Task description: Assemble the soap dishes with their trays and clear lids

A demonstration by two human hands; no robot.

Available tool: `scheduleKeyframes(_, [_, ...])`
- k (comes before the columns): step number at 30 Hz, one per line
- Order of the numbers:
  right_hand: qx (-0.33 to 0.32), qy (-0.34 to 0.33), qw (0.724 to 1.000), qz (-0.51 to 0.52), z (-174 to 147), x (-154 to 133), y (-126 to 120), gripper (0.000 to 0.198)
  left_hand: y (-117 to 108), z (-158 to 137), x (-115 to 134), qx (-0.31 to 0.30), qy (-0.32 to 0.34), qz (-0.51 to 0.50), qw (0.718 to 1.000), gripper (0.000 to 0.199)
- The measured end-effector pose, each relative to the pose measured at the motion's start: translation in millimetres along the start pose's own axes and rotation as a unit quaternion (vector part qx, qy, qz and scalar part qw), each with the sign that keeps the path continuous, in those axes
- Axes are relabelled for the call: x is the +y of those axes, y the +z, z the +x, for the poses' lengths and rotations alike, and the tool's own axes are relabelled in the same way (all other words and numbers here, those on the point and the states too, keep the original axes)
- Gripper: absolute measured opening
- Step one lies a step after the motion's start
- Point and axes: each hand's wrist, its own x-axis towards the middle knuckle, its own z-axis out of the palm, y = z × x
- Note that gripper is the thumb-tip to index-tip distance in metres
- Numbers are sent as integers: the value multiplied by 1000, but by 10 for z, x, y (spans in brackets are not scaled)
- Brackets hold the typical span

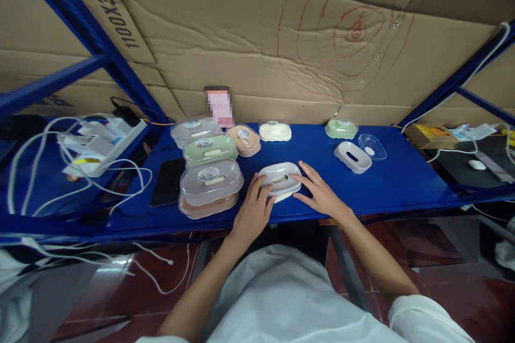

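A light grey oval soap dish [277, 172] with a slot in its middle lies near the table's front edge, partly on top of a cream piece [286, 196]. My left hand [256, 204] grips the dish's left end, fingers curved over its rim. At the right end, my right hand [320, 192] has its fingers spread, some of them touching the rim. To the left is a group of lidded soap dishes: a grey one [230, 178] resting over a brown one [209, 207], a green one [213, 146], another grey one [183, 131] and a peach one [252, 141].
A cream soap dish [275, 132] and a green one [341, 128] stand at the back of the blue table [309, 150]. On the right lie a grey dish [364, 162] and a clear lid [376, 151]. A black flat object [167, 182], power strip [115, 149] and cables occupy the left.
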Motion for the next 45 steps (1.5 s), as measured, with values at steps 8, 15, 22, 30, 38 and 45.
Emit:
scheduleKeyframes(8, [-15, 15, 1000, 11, 14, 7, 31, 61, -21, 4, 13, 20, 11, 30, 999, 26])
scheduleKeyframes(15, [12, -4, 1000, -14, -29, 6, 18, 57, -24, 3, 1, 29, 14, 22, 999, 23])
scheduleKeyframes(22, [38, -71, 996, -47, -27, 39, -31, 37, -6, -1, 12, 25, 23, 36, 999, 22])
scheduleKeyframes(30, [257, 314, 897, -175, -502, 1890, -998, 60, -26, -29, 26, 18, -26, 9, 999, 22])
scheduleKeyframes(38, [241, 340, 892, -174, -1117, 1893, -1120, 59, -27, -21, 21, -2, -57, -21, 998, 21])
scheduleKeyframes(45, [481, 319, 796, 181, -705, 789, -652, 53, -35, -23, -5, -33, -62, -33, 997, 24])
